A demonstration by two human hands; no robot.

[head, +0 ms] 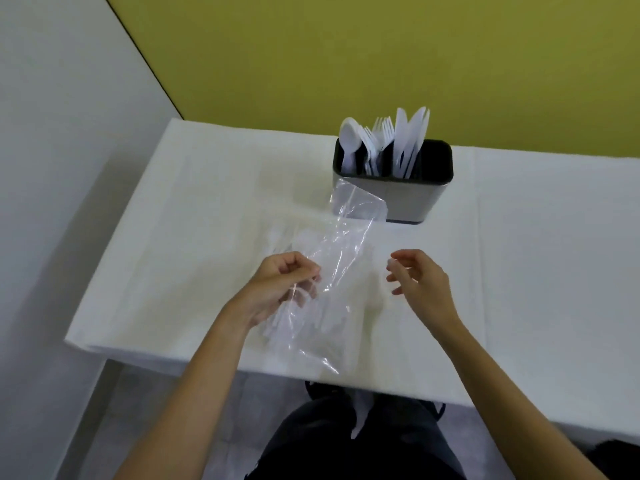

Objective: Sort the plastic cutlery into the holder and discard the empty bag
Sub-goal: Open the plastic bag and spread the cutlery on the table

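Left hand: the left hand (285,284) is clenched around the clear bag, thumb and curled fingers pinching the film at its left edge, about midway along its length; part of the fingers shows through the plastic.
Right hand: the right hand (420,280) hovers just right of the bag and apart from it, fingers loosely curled and pointing left. A pale blur sits at the fingertips (393,265); I cannot tell whether they pinch anything.
Bag: the bag (346,244) is see-through and creased. It stretches from the holder's front, at its far end, to the near edge of the tabletop. Faint pale long shapes show through its near part; whether they lie inside or under it is unclear.
Holder: the holder (408,199) is a grey box with a dark rim, upright on the far part of the tabletop, divided into compartments.
Cutlery in holder: a white spoon (348,140) is in the left compartment, forks (379,131) are next to it, and knives (412,133) are to their right, all handles down.
Tabletop: the tabletop (536,271) is covered in white.
Below the near edge: dark trousers (346,455) show, with a white piece (360,417) against them, too blurred to name.
Walls: a yellow-green wall (346,46) stands behind, and a white wall (52,133) at the left.
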